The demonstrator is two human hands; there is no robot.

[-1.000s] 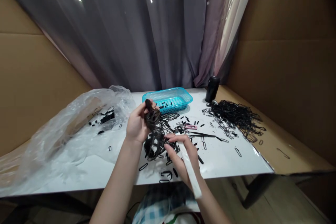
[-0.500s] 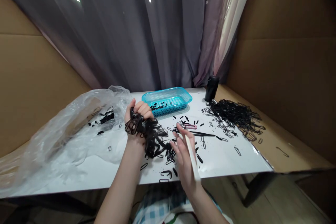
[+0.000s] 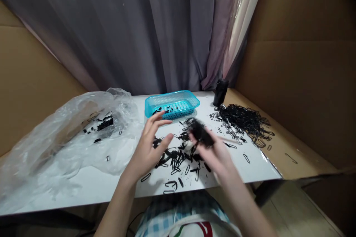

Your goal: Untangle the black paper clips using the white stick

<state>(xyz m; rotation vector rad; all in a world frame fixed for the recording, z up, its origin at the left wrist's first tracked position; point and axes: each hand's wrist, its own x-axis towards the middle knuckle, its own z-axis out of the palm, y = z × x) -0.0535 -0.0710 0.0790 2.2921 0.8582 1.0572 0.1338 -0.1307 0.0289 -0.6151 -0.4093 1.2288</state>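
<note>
My left hand (image 3: 148,146) is open, fingers and thumb spread, above the table just left of the loose black pieces. My right hand (image 3: 213,152), blurred by motion, is closed on a clump of small black loops (image 3: 200,133) and holds it above the table. A thin pale strip (image 3: 229,140) sticks out to the right from behind this hand; whether it is held is unclear. Beneath and between my hands lies a scattered heap of black loops and short black pieces (image 3: 178,159).
A blue perforated basket (image 3: 191,98) with some black pieces inside stands at the back. At right are a large pile of black loops (image 3: 241,118) and a black cylindrical container (image 3: 220,92). A clear plastic bag (image 3: 72,144) covers the left side. Cardboard walls (image 3: 303,74) flank the table.
The black clump has gone from my left hand to my right. My left hand has opened and lowered slightly. The pale strip lying along my right hand now shows only behind it.
</note>
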